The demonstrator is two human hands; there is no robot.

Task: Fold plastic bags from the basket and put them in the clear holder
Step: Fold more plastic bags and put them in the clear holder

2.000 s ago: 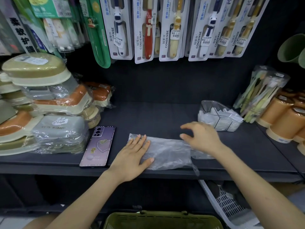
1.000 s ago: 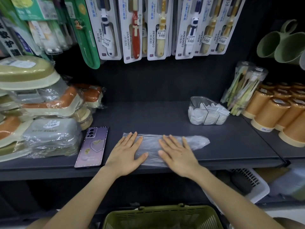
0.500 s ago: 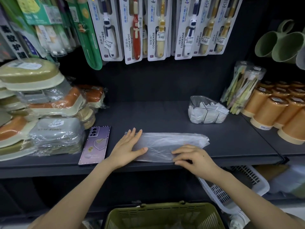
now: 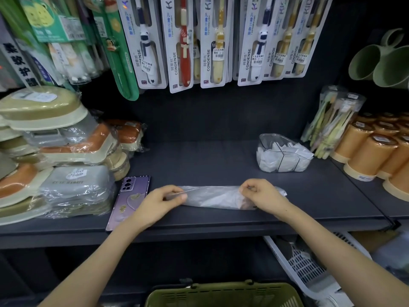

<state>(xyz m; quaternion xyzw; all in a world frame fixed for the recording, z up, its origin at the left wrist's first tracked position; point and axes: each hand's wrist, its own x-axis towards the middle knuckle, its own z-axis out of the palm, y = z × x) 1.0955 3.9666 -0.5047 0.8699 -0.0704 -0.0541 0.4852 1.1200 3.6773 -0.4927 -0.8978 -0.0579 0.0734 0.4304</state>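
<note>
A purple phone (image 4: 130, 200) lies beside the left hand (image 4: 159, 202), which pinches one end of a clear plastic bag (image 4: 212, 197) lying lengthwise, left to right, on the dark shelf (image 4: 199, 165). The right hand (image 4: 263, 196) pinches the other end. The clear holder (image 4: 281, 156) stands behind, to the right.

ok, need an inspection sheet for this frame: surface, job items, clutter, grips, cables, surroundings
surface: dark shelf; the bag lies near its front edge
job's things: plastic bag flattened into a long strip on the shelf; clear holder at back right, folded white bags inside; green basket below the shelf, contents not visible
clutter: purple phone face down, left of the bag
grips: left grip pinches the bag's left end; right grip pinches its upper edge near the right end
cables: nothing seen
surroundings: wrapped soap boxes stacked left; orange cups right; toothbrush packs hanging above; white basket lower right
</note>
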